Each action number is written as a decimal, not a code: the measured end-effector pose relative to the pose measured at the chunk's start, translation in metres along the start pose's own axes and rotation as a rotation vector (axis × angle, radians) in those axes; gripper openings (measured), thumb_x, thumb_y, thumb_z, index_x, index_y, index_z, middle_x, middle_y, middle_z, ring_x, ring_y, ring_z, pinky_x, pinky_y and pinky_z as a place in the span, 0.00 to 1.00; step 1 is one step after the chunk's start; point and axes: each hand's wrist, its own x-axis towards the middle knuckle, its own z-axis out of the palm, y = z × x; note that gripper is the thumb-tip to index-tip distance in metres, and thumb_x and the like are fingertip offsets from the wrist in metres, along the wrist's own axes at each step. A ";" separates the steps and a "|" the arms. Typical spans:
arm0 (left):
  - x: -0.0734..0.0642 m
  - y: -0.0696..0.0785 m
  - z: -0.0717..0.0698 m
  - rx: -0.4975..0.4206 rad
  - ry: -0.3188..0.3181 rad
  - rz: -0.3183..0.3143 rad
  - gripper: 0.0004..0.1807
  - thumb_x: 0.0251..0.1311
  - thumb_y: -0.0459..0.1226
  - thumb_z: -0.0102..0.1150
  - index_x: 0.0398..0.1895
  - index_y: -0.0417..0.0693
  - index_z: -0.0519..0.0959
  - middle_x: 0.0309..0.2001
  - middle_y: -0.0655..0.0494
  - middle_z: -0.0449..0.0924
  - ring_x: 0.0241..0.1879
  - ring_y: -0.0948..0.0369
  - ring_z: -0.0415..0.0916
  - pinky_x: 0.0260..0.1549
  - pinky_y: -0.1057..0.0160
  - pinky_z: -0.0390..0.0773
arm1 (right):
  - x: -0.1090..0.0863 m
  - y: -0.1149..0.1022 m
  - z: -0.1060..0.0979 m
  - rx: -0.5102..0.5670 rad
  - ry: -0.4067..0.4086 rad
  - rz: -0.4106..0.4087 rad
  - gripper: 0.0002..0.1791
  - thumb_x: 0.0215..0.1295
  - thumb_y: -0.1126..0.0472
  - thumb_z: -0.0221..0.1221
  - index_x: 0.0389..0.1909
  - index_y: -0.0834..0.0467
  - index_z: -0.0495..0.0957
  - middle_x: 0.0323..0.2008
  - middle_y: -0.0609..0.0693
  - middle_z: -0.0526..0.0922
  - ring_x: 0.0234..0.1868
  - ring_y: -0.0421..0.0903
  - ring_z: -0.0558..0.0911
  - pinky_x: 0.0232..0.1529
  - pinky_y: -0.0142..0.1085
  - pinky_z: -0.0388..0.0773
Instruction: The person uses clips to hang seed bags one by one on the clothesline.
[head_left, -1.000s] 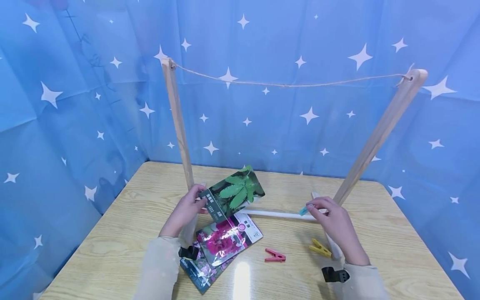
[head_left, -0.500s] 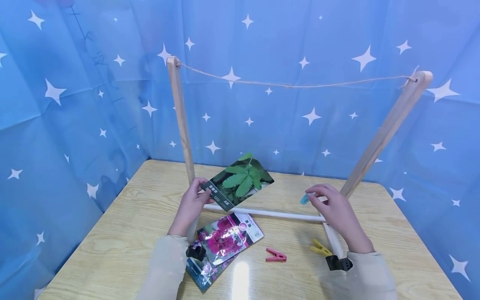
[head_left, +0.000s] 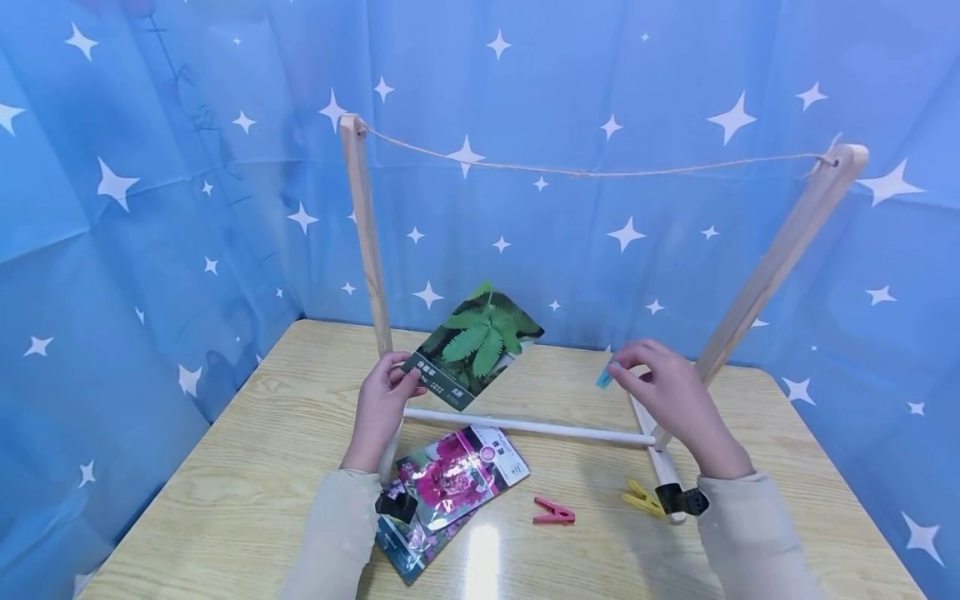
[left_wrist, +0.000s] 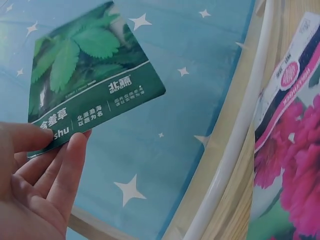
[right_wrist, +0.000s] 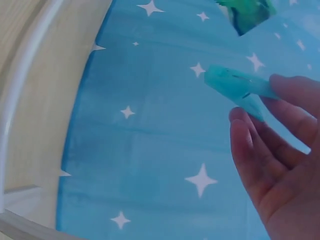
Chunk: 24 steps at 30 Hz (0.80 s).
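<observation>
My left hand (head_left: pixel 381 408) pinches a corner of a green seed packet (head_left: pixel 483 343) with a leaf picture, tilted above the table behind the white crossbar. In the left wrist view the thumb lies on the packet's (left_wrist: pixel 90 75) lettered face and the fingers are behind it. My right hand (head_left: pixel 675 404) pinches a small blue-green clothespin (head_left: pixel 604 377) by its handle ends, with its nose pointing away from the hand in the right wrist view (right_wrist: pixel 230 85). A wooden frame with a slack string (head_left: pixel 577 173) between its two posts stands in front of me.
Two flower seed packets, the pink one (head_left: pixel 450 479) over a purple one (head_left: pixel 408 554), lie left of centre. A red clothespin (head_left: pixel 553 511) and a yellow clothespin (head_left: pixel 642 498) rest on the table. The white crossbar (head_left: pixel 525 426) joins the posts (head_left: pixel 365 233) low down.
The left hand has raised the green seed packet off the stack, turning it more upright. The right hand has risen with the blue-green clothespin. The view has shifted slightly.
</observation>
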 end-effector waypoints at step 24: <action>0.000 0.007 0.004 -0.163 0.048 0.023 0.15 0.58 0.40 0.56 0.46 0.44 0.74 0.38 0.47 0.79 0.36 0.51 0.79 0.38 0.64 0.77 | 0.039 -0.042 -0.032 -0.072 0.040 -0.147 0.07 0.61 0.54 0.55 0.31 0.53 0.78 0.43 0.48 0.76 0.33 0.42 0.77 0.32 0.38 0.76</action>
